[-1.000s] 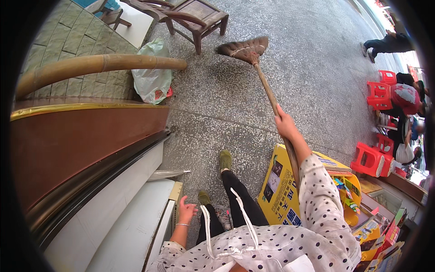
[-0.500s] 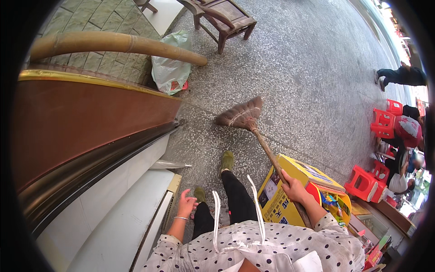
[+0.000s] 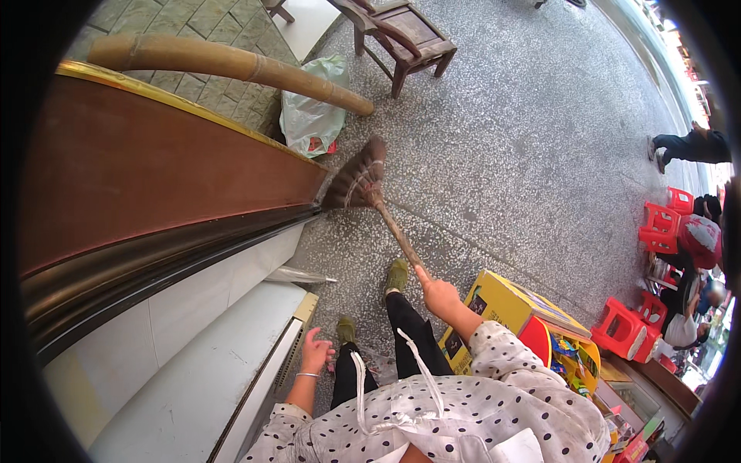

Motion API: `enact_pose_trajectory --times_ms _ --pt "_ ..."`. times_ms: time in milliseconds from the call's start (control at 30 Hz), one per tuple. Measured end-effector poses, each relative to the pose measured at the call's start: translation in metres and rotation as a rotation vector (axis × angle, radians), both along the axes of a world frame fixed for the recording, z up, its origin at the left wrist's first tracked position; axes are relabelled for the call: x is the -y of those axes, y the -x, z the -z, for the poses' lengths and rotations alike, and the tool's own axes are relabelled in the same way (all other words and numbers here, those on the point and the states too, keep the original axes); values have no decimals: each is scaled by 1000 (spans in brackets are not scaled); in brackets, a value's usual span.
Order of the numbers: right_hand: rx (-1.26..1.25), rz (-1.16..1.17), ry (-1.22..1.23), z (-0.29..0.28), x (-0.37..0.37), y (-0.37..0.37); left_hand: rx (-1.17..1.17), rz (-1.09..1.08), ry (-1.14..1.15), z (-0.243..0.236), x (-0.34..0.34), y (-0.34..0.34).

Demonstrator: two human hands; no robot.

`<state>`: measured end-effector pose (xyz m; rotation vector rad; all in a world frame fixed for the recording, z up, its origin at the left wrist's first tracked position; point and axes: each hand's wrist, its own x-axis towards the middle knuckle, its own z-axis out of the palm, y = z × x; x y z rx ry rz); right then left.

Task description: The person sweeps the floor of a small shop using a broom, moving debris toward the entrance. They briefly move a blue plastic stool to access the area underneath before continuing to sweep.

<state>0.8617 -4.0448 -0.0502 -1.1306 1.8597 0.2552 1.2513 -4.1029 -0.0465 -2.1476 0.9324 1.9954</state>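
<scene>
A brown broom (image 3: 359,177) with a wooden stick rests its spread bristles on the speckled floor (image 3: 494,147), close to the corner of the brown-panelled counter (image 3: 185,162). My right hand (image 3: 442,299) is wrapped round the broom's stick, the index finger pointing along it. The bristles are somewhat blurred. Down by my left leg, my left hand (image 3: 316,353) hangs empty with its fingers loosely apart, beside the edge of a white cabinet (image 3: 208,370). A bracelet circles that wrist.
A yellow box (image 3: 494,309) with packaged goods stands at my right. Ahead are a white plastic bag (image 3: 312,108), a bamboo pole (image 3: 231,63) and a wooden chair (image 3: 405,38). Red stools (image 3: 617,328) and seated people are at the far right. A person's legs (image 3: 691,147) show beyond.
My right hand has swung the broom leftward, bringing its bristles from the open floor to the counter's corner. The left hand has hardly moved.
</scene>
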Motion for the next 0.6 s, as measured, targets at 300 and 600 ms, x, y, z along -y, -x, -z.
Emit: enact_pose_trajectory --times_ms 300,600 --pt "76 546 28 -132 -112 126 -32 163 26 -2 24 28" --pt "-34 1353 299 57 -152 258 -75 368 -92 31 16 59"
